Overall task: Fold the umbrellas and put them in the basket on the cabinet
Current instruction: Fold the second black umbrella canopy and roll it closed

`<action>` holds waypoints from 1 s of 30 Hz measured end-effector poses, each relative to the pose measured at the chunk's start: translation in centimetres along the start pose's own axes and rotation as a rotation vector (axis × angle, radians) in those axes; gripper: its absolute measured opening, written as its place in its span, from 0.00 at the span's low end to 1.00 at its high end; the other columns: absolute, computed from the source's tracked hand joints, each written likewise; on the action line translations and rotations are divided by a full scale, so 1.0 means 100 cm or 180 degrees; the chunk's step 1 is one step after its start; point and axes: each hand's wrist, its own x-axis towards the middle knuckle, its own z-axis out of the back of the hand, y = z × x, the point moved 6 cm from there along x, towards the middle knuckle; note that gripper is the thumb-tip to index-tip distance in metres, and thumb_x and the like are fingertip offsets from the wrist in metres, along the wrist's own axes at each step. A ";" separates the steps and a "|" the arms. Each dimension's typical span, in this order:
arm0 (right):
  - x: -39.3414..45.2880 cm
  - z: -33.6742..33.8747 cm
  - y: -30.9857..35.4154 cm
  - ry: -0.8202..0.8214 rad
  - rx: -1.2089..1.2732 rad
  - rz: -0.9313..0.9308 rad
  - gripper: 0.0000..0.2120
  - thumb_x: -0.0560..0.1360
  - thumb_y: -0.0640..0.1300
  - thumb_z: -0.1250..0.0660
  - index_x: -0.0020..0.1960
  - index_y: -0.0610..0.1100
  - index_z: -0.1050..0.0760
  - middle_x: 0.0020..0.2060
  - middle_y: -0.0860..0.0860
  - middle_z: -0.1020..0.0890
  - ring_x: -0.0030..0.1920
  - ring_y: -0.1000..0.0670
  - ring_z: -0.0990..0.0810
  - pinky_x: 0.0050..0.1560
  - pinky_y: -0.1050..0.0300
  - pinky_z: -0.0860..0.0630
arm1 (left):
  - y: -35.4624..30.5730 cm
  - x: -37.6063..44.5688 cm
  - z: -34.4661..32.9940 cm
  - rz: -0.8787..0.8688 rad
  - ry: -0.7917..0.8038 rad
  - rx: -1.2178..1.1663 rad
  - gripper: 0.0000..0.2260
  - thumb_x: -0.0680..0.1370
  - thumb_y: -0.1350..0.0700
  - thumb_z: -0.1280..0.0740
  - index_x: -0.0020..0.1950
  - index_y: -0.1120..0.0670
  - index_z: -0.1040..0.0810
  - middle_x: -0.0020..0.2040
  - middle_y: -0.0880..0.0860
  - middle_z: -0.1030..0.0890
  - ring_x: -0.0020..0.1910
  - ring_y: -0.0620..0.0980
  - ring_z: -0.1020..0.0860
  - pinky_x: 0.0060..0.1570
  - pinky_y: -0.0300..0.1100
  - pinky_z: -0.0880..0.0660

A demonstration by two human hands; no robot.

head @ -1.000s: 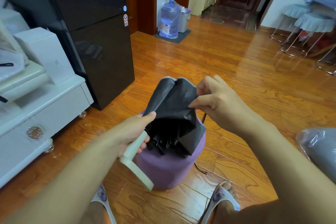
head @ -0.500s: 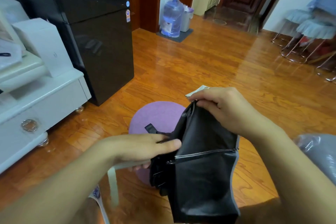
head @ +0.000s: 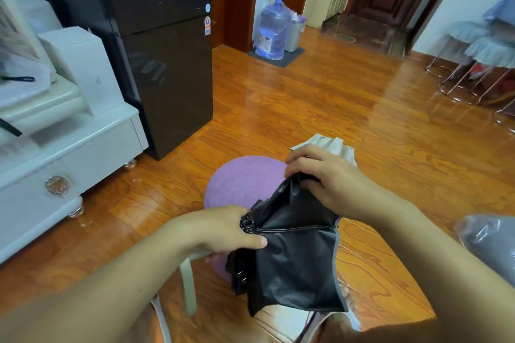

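A collapsed umbrella [head: 295, 256] with black lining and a cream outer side hangs in front of me over a purple stool [head: 242, 181]. My left hand [head: 223, 231] grips it by the rib joints near the handle, and its cream strap [head: 188, 281] dangles below. My right hand [head: 328, 178] pinches the upper edge of the black canopy, with cream fabric showing behind the fingers. The white cabinet [head: 64, 153] stands at the left. No basket is recognisable in view.
A black fridge [head: 161, 64] stands beside the cabinet, with a white box [head: 83, 69] on the cabinet top. A water bottle [head: 274, 28] stands at the far wall and metal-legged stools [head: 473, 69] at the right. A grey plastic-wrapped bundle [head: 490, 245] lies at the right edge.
The umbrella was lifted off the purple stool and swung right, so the stool top now shows. My right hand moved to the canopy's top edge; the black panel hangs down, spread wider.
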 end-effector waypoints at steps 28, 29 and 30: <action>0.012 -0.040 -0.011 0.0695 0.0476 -0.0124 0.17 0.76 0.35 0.31 0.58 0.54 0.20 0.70 0.55 0.29 0.72 0.52 0.33 0.72 0.49 0.35 | -0.015 -0.025 0.008 -0.0078 -0.0823 0.2236 0.25 0.75 0.32 0.33 0.68 0.38 0.32 0.56 0.50 0.18 0.56 0.57 0.20 0.43 0.47 0.29; 0.011 -0.038 -0.011 0.0713 0.0589 -0.0130 0.15 0.76 0.36 0.30 0.56 0.55 0.20 0.68 0.55 0.28 0.71 0.54 0.32 0.72 0.51 0.34 | -0.016 -0.027 0.009 -0.0103 -0.0841 0.2311 0.26 0.75 0.32 0.33 0.70 0.37 0.33 0.57 0.50 0.18 0.56 0.57 0.20 0.43 0.47 0.29; 0.009 -0.037 -0.012 0.0765 0.0678 -0.0133 0.13 0.76 0.38 0.29 0.55 0.55 0.19 0.66 0.56 0.27 0.69 0.56 0.30 0.70 0.52 0.33 | -0.015 -0.028 0.008 -0.0108 -0.0852 0.2378 0.28 0.75 0.32 0.33 0.73 0.36 0.35 0.58 0.50 0.18 0.57 0.56 0.20 0.44 0.47 0.29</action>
